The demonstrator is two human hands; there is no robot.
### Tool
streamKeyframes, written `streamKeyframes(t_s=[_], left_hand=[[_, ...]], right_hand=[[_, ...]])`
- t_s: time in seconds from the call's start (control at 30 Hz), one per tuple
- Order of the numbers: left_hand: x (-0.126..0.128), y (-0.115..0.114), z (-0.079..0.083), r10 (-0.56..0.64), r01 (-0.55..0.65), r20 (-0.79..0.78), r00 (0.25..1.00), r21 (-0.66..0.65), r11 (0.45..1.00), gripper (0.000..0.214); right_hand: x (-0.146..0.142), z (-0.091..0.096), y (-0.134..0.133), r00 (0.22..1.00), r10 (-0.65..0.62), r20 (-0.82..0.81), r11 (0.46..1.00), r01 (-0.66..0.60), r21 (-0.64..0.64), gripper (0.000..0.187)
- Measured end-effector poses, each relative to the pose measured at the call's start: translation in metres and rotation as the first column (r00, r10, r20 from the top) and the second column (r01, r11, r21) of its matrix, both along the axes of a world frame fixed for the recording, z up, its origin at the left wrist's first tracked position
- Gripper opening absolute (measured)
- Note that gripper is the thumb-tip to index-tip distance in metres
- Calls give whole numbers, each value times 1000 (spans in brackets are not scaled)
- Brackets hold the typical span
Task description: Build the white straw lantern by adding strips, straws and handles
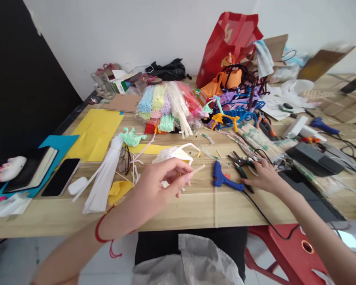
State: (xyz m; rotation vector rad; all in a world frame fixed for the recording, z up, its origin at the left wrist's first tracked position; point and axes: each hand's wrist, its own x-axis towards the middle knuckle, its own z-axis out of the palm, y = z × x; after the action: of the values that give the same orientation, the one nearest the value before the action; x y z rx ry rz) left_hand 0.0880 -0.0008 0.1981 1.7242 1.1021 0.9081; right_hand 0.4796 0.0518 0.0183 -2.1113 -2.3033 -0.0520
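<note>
My left hand (163, 178) is closed in a pinch on a thin pale stick (198, 169), whose tip points right. Just behind it, partly hidden by the fingers, sits a white and yellow craft piece (185, 152). My right hand (264, 174) reaches over the tools on the right, thumb and fingers spread. Black-jawed pliers (237, 159) lie at its fingertips; whether the fingers touch them I cannot tell. Between my hands rests a blue glue gun (225, 178), with its black cord running toward the table's front edge.
Bundles of coloured pipe cleaners (166, 107) lie at the back, near a red bag (228, 43). White strips (102, 178), a phone (61, 177) and yellow sheets (95, 132) are on the left. A dark grey box (314, 158) and orange-handled pliers (265, 124) stand right. Below is a red stool (296, 249).
</note>
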Motion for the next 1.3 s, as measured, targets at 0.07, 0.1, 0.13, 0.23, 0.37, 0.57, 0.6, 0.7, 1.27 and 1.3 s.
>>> streamKeyframes(t_s=[0.07,0.1,0.13,0.23,0.37,0.57,0.6,0.7,1.27,1.3], left_hand=[[4,-8,-6,32,-27,93,995,-55,998,10],[6,-11,-9,44,-37,119,992,-59,998,10],[7,-13,-11,55,-49,133,990,-54,997,11],[13,-15,-18,97,-99,154,983,5,995,11],[27,-9,-29,123,-141,178,976,95,985,10],[49,0,-44,169,-196,167,971,164,967,9],[51,0,-46,171,-197,160,972,167,966,9],[52,0,-49,183,-204,121,976,193,960,7],[48,2,-50,114,-137,107,988,236,962,15],[49,2,-51,119,-140,100,988,238,961,16]], right_hand=[[-2,-1,3,998,-13,54,1000,13,-5,73],[-3,0,4,997,-35,71,999,34,9,73],[-4,2,5,995,-65,73,997,63,34,71],[-14,17,3,988,-141,-55,979,148,142,61],[-57,59,-20,915,95,-392,985,-30,169,52],[-131,110,-53,717,435,-544,894,-417,165,69],[-137,113,-53,708,443,-551,889,-429,163,69],[-145,114,-51,696,442,-565,886,-438,153,67],[-146,113,-50,678,394,-620,896,-434,94,60],[-146,113,-50,684,375,-626,902,-424,78,58]])
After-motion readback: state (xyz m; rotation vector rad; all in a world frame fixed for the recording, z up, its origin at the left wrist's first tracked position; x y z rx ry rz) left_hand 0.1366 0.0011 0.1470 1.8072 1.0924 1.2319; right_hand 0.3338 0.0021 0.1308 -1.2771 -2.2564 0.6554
